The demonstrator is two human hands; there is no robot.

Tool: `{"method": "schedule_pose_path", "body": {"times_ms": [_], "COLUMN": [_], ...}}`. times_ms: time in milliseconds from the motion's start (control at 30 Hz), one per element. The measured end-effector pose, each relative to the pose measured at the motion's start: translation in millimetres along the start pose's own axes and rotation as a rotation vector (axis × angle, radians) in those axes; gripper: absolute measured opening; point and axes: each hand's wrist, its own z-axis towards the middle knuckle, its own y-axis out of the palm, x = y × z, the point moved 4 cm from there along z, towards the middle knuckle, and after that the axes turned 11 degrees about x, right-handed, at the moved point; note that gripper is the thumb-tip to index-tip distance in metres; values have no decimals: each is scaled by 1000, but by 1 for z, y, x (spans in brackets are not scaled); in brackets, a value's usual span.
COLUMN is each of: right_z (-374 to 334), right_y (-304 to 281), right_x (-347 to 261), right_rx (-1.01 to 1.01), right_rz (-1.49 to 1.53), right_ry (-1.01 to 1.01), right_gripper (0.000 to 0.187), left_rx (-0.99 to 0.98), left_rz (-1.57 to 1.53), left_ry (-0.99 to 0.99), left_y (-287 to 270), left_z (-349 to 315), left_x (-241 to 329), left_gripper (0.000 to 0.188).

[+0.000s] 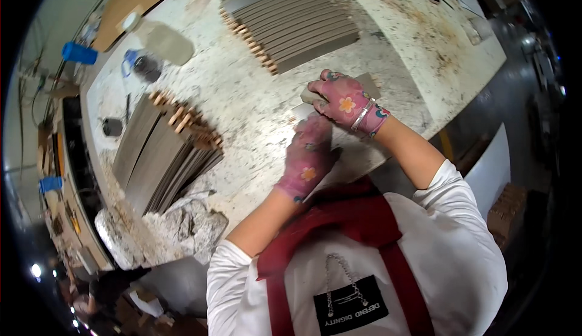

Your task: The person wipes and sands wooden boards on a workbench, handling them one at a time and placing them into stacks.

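Observation:
Both hands wear pink gloves with a flower print. My right hand (348, 100) is closed over a small flat grey piece (367, 84), whose edges show on both sides of the fingers. Most of that piece is hidden under the glove. Just nearer to me, my left hand (308, 154) reaches forward with fingers extended and the thumb apart. Its slightly blurred fingertips come up close to the right hand, beside a small pale patch (301, 113) that I cannot make out.
Grey strips with light wooden ends lie in a far row (297, 23) and a left pile (163, 154) on the stained white table (242, 102). At left stand a large translucent jug (163, 42), a dark-filled bottle (145, 68) and a blue cup (79, 53). A crumpled cloth (188, 224) lies near the front edge.

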Motion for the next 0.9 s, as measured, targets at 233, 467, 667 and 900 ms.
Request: {"method": "schedule_pose_path", "body": {"times_ms": [233, 467, 667, 900], "right_z": [-39, -63, -55, -126], "right_y": [-65, -51, -31, -67], "right_x": [122, 138, 124, 107], "right_rx": [230, 418, 388, 145], "right_rz": [-194, 375, 262, 324], "right_ry": [231, 413, 378, 477], "right_gripper": [33, 39, 37, 34], "left_rx": [98, 62, 42, 64], "left_rz": [298, 337, 385, 352], "left_ry": [266, 253, 246, 243], "left_y": [0, 1, 7, 7], "left_z": [-4, 1, 1, 2], "left_x": [8, 18, 17, 22], "left_gripper": [55, 56, 54, 54]}}
